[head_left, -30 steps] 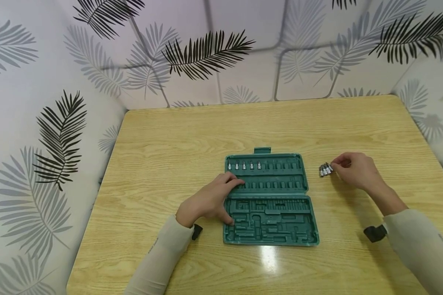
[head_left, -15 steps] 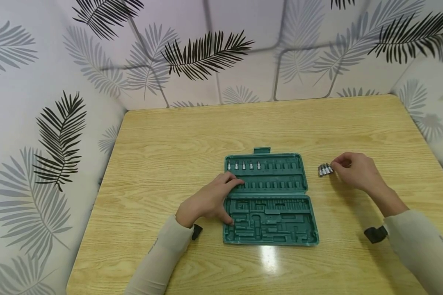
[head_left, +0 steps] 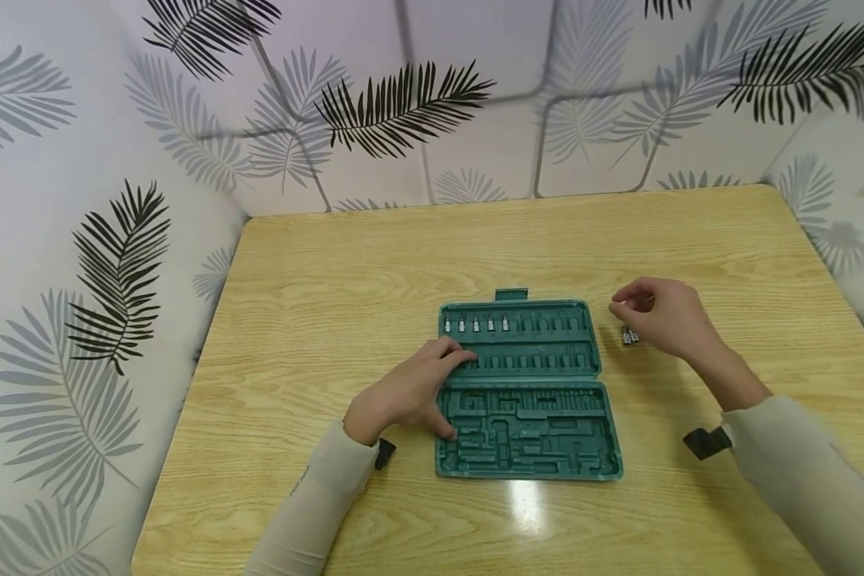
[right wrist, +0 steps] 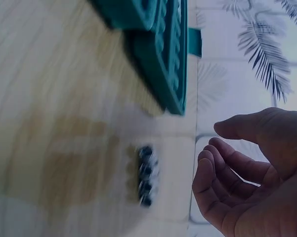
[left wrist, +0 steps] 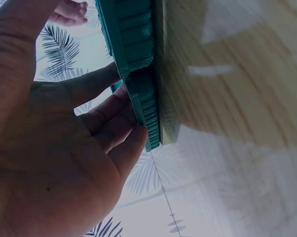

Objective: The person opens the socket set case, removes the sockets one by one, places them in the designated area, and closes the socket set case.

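A green tool case [head_left: 526, 428] lies unfolded on the wooden table. Several small silver screwdriver bits [head_left: 476, 323] stand in the left half of its upper row of slots. My left hand [head_left: 410, 388] grips the case's left side, thumb on the lower half and fingers on the upper; the left wrist view shows fingertips [left wrist: 133, 140] curled at its edge. My right hand [head_left: 662, 316] hovers right of the case, thumb and fingers curled towards each other; I cannot tell whether a bit is between them. Below that hand, several loose bits [right wrist: 146, 175] lie side by side on the table.
The wooden table [head_left: 346, 272] extends around the case, with patterned wall covering [head_left: 475, 168] behind and at the sides. A green latch tab [head_left: 511, 294] sticks out from the case's far edge. Black straps [head_left: 707, 442] show at the wrists.
My right hand has moved left and slightly away from me, from the right end of the loose bits to above them, nearer the case. My left hand and the case have stayed put.
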Demonstrator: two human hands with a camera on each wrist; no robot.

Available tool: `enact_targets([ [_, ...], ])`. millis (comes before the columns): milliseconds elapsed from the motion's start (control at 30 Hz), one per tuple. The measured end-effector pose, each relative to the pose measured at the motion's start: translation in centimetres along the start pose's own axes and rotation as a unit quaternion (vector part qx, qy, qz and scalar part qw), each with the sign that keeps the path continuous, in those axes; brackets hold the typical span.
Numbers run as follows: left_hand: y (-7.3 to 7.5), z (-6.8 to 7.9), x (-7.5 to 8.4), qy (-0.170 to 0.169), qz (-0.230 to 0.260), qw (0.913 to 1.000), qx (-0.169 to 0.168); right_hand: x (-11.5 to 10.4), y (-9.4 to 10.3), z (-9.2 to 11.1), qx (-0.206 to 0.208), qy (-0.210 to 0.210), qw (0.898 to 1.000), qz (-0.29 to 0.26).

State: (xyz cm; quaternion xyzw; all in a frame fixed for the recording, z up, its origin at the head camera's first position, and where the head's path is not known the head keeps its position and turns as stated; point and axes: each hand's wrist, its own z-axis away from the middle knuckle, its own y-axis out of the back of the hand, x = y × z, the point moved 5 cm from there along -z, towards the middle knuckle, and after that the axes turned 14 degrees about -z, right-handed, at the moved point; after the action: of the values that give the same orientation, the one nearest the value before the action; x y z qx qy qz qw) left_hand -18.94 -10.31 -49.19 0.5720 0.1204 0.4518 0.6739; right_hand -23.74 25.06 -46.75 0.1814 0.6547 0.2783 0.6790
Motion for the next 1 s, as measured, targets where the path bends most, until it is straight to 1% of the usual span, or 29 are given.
enact_targets([
  [200,-0.1,0.0,0.0,0.001,0.0,1.0,0.002,-3.0,-3.2,-1.5,-0.038,0.016,0.999,-0.01],
  [400,-0.1,-0.1,-0.2,-0.004,0.012,0.9999,0.005,-4.6,-6.1,-3.0,-0.064,0.015,0.998,-0.014],
  [433,-0.8,-0.6,-0.8,-0.011,0.005,0.9998,0.012,-4.8,-6.6,-3.2,-0.069,0.016,0.997,-0.015],
  [467,-1.3,-0.8,-1.2,-0.016,0.001,0.9997,0.017,-5.0,-7.0,-3.4,-0.074,0.018,0.997,-0.017],
  [533,-1.6,-1.0,-1.6,-0.019,0.0,0.9996,0.019,-5.4,-7.7,-3.8,-0.083,0.022,0.996,-0.02],
  [567,-2.1,-1.2,-2.0,-0.025,-0.007,0.9993,0.026,-5.5,-8.1,-3.9,-0.087,0.025,0.996,-0.021],
  [633,-2.3,-1.2,-2.2,-0.027,-0.004,0.9992,0.027,-5.8,-8.7,-4.1,-0.093,0.029,0.995,-0.018],
  [700,-1.6,-0.8,-1.6,-0.023,0.005,0.9995,0.021,-6.0,-9.2,-4.3,-0.097,0.034,0.995,-0.013],
  [767,-1.5,-0.7,-1.6,-0.023,0.008,0.9995,0.02,-6.1,-9.6,-4.4,-0.101,0.04,0.994,-0.005],
  [800,-1.1,-0.5,-1.2,-0.019,0.015,0.9996,0.014,-6.2,-9.8,-4.4,-0.102,0.042,0.994,-0.002],
  [833,-1.5,-0.6,-1.6,-0.024,0.007,0.9995,0.02,-6.3,-10.0,-4.5,-0.102,0.043,0.994,0.001],
  [867,-1.6,-0.6,-1.7,-0.024,0.007,0.9995,0.021,-6.4,-10.2,-4.6,-0.102,0.042,0.994,0.002],
  [900,-1.2,-0.4,-1.4,-0.023,0.013,0.9995,0.017,-6.4,-10.3,-4.6,-0.102,0.041,0.994,0.003],
  [967,-1.3,-0.5,-1.5,-0.024,0.008,0.9995,0.018,-6.4,-10.6,-4.7,-0.103,0.038,0.994,0.004],
  [1000,-1.9,-0.8,-2.0,-0.03,-0.002,0.9993,0.024,-6.5,-10.8,-4.8,-0.104,0.035,0.994,0.004],
])
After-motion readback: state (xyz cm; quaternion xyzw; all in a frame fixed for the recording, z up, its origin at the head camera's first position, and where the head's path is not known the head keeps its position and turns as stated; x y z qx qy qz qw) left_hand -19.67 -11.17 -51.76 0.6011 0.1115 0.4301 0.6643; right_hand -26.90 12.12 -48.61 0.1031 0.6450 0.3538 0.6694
